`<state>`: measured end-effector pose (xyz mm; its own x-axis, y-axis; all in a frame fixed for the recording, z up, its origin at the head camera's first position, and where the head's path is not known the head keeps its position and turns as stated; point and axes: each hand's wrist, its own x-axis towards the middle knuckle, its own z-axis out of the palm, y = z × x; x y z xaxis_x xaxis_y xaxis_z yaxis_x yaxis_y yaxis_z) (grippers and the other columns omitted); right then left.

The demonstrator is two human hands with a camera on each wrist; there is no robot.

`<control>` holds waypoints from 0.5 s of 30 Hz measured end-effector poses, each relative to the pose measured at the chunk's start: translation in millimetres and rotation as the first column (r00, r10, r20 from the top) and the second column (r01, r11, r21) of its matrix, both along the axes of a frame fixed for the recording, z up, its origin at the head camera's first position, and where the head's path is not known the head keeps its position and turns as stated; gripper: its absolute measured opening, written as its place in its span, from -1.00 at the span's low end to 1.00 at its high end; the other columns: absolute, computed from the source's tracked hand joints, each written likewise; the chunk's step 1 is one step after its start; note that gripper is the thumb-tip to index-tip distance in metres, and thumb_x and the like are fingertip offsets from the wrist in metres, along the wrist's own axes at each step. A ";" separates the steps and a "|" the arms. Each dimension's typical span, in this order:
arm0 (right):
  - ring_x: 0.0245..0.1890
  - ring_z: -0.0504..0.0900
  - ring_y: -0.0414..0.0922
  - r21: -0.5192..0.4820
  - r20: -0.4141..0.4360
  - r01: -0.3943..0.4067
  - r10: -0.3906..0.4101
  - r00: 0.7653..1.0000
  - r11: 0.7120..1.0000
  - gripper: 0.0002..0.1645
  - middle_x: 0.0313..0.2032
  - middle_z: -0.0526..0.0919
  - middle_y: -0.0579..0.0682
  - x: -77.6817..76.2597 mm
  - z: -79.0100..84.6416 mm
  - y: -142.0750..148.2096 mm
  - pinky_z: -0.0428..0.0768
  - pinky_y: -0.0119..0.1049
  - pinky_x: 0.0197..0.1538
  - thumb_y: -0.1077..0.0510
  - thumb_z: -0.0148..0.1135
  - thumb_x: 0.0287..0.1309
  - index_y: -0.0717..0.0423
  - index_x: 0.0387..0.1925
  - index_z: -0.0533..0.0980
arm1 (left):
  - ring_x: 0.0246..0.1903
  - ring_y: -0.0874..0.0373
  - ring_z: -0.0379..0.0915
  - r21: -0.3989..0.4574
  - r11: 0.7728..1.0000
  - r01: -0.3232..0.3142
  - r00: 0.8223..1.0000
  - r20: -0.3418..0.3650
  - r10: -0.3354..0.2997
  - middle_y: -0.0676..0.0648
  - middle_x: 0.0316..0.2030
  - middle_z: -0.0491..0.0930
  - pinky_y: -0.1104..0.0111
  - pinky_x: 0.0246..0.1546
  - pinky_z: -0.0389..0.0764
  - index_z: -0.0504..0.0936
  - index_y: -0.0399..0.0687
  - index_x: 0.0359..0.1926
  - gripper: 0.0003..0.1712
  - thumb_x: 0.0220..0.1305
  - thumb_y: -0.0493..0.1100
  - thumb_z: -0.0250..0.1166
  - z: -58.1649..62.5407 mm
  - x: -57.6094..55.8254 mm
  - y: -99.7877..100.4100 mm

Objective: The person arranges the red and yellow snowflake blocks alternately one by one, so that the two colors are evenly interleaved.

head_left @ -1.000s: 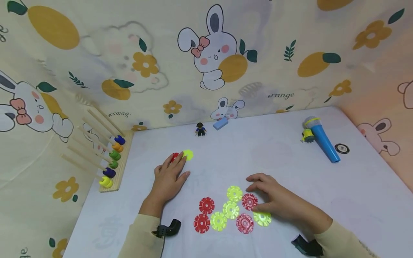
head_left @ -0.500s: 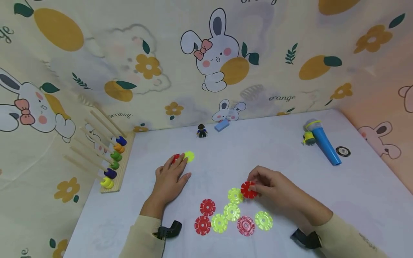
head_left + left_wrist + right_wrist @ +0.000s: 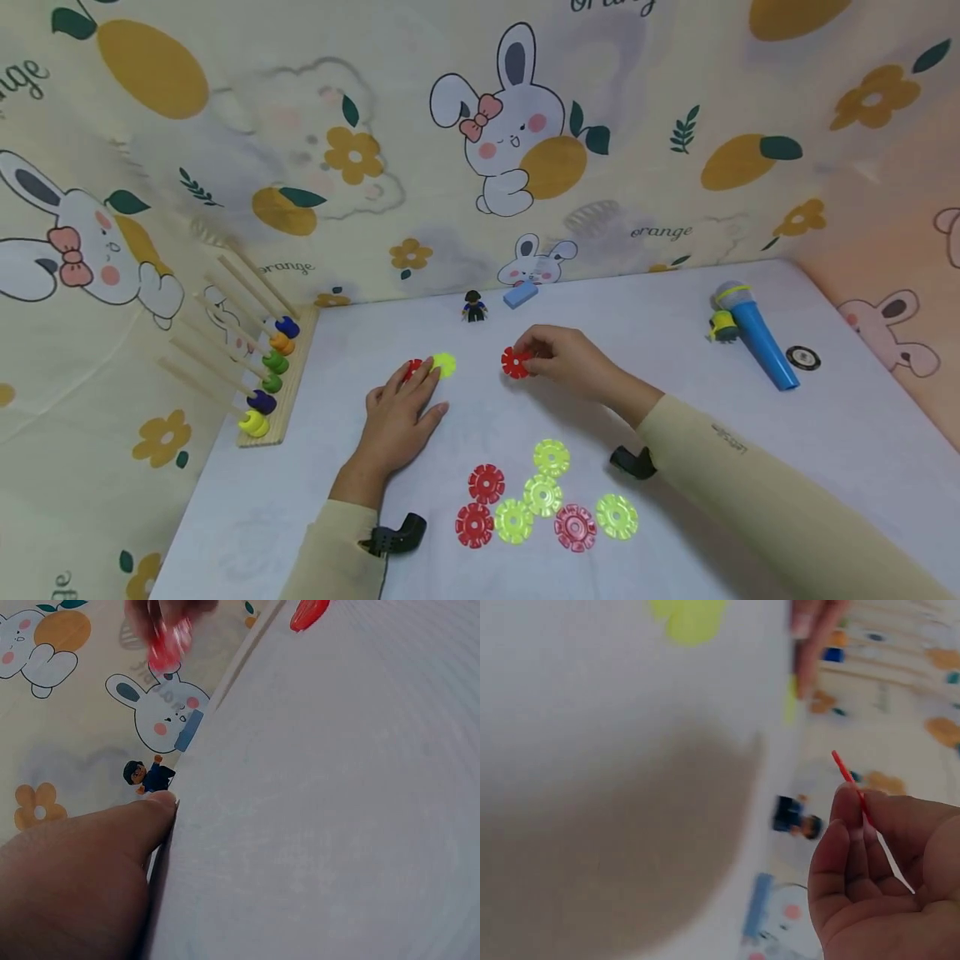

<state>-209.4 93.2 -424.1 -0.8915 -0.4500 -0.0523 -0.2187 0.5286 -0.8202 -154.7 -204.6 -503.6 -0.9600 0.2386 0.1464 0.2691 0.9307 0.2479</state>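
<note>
Above the back half of the white table (image 3: pixel 660 350), the right hand (image 3: pixel 566 360) pinches a red, round, notched plastic disc (image 3: pixel 514 363). Nearer the left edge, the left hand (image 3: pixel 396 423) lies with fingers extended over another red notched disc (image 3: pixel 413 367), its fingertips beside a yellow-green notched disc (image 3: pixel 446 365). Toward the front edge, three red discs (image 3: pixel 486 492) and four yellow-green discs (image 3: pixel 537 502) lie flat.

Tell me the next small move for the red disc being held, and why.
Probably carry the pinched red disc toward the yellow-green disc by the left grip and lower it alongside. The right grip holds it off the table, to the right of that disc, and another red disc lies on the other side, so a red would perhaps continue the alternation.
</note>
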 end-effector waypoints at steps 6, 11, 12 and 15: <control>-0.16 0.49 -0.13 0.122 0.051 -0.009 0.003 0.999 0.992 -0.75 -0.21 0.57 -0.14 -22.6 -24.6 -35.6 0.54 -0.31 -0.11 0.27 0.28 0.16 -0.04 -0.12 0.55 | 0.42 0.02 -0.21 -0.001 1.000 -0.003 1.000 -0.004 0.003 0.14 0.44 0.06 -0.08 0.17 -0.02 0.21 0.25 0.44 -0.26 0.31 0.32 0.04 -0.6 -0.5 -0.1; -0.07 0.49 -0.15 0.238 -0.033 -0.038 0.047 0.998 0.971 -0.69 -0.10 0.56 -0.13 -22.6 -29.4 -56.9 0.48 -0.26 0.04 0.20 0.28 0.18 -0.01 -0.02 0.56 | 0.42 0.02 -0.19 -0.011 1.000 0.000 1.000 -0.026 0.000 0.14 0.43 0.08 -0.08 0.16 0.00 0.22 0.24 0.43 -0.27 0.30 0.31 0.05 -1.3 -0.7 -0.5; -0.02 0.48 -0.14 0.293 -0.072 -0.050 0.074 0.995 0.955 -0.65 -0.04 0.54 -0.11 -20.4 -28.3 -59.3 0.47 -0.24 0.08 0.17 0.28 0.18 -0.01 0.03 0.55 | 0.42 0.02 -0.19 -0.008 1.000 0.001 1.000 -0.026 -0.001 0.14 0.43 0.08 -0.08 0.16 0.00 0.22 0.24 0.43 -0.26 0.30 0.32 0.05 -1.5 -0.7 -0.5; 0.19 0.38 -0.09 0.483 -0.165 -0.111 0.215 0.963 0.868 -0.47 0.19 0.45 -0.06 -10.2 -23.1 -62.9 0.35 -0.18 0.21 0.02 0.28 0.20 -0.01 0.20 0.48 | 0.42 0.02 -0.19 -0.005 1.000 0.002 1.000 -0.024 -0.002 0.14 0.43 0.08 -0.08 0.16 0.00 0.23 0.24 0.43 -0.26 0.30 0.32 0.05 -1.0 -0.8 -1.4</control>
<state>-219.5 30.3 -447.2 -0.8212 -0.5589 -0.1151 -0.4720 0.7786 -0.4134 -155.5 -206.0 -504.5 -0.9557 0.2412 0.1687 0.2769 0.9312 0.2371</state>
